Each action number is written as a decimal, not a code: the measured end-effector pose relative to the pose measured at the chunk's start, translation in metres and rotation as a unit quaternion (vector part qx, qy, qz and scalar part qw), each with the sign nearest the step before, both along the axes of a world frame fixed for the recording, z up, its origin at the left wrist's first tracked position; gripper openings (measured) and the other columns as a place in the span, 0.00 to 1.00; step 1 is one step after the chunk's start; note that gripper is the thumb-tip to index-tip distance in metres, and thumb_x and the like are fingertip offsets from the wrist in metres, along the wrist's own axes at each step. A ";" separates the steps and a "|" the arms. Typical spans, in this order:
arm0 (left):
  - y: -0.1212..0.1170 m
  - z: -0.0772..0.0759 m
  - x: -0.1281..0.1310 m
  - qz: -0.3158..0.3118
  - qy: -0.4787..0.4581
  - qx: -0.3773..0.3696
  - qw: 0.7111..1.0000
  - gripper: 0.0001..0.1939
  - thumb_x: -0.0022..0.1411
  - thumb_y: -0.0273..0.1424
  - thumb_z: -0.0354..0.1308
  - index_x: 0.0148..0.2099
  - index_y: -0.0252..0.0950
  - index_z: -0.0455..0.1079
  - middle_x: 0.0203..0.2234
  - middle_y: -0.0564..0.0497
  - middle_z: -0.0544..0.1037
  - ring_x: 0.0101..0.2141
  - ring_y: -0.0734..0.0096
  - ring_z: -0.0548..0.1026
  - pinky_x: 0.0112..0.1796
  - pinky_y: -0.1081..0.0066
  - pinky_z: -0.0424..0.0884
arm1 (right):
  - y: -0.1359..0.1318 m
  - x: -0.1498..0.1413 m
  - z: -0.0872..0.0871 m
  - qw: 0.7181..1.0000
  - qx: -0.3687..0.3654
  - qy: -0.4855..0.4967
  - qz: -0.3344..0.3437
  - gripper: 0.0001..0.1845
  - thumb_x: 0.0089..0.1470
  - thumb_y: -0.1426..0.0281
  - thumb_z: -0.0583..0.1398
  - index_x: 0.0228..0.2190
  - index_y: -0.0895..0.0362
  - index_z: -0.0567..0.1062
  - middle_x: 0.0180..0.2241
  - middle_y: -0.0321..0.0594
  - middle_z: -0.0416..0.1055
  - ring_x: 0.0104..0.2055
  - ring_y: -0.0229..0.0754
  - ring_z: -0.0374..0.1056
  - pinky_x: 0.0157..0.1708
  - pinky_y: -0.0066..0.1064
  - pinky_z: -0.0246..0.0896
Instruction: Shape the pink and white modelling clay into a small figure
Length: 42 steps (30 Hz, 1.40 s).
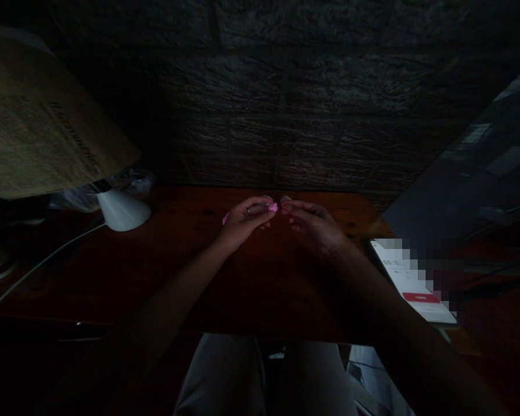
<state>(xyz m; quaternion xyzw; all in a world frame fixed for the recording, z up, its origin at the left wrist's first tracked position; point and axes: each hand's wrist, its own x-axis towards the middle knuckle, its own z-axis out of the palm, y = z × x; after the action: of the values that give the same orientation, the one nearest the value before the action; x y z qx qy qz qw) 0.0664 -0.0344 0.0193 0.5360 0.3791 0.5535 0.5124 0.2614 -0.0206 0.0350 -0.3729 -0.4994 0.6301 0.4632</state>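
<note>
Over the dark reddish wooden table (251,271), my left hand (247,219) is closed on a small pink thing (273,207), pinched between thumb and fingers. A pink bit also shows at the hand's outer side; whether both belong to one piece I cannot tell. The ring finger or one near it wears a ring. Just right of it, my right hand (314,222) is closed in a pinch, its fingertips at a small pale rounded thing (286,199) too dim to name. A narrow gap separates the two hands' fingertips.
At left stands a lamp with a white base (123,211), a newsprint-patterned shade (47,121) and a white cord (43,260). Clear plastic (75,198) lies behind it. A lit screen (409,283) sits at the right edge. A dark brick-patterned wall (251,104) rises behind.
</note>
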 end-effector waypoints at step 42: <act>0.001 -0.004 0.001 -0.010 0.018 0.018 1.000 0.18 0.51 0.37 0.75 0.44 0.37 0.80 0.36 0.48 0.84 0.30 0.72 0.78 0.34 0.69 0.75 | -0.003 -0.003 0.001 0.988 0.107 -0.107 -0.017 0.21 0.40 0.51 0.74 0.31 0.52 0.86 0.28 0.36 0.75 0.30 0.38 0.65 0.32 0.33 0.64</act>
<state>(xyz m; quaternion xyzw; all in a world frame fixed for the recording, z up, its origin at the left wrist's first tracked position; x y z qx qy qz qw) 0.0671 -0.0335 0.0149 0.5592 0.3728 0.5451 0.5011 0.2582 -0.0232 0.0364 -0.3951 -0.6043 0.5211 0.4551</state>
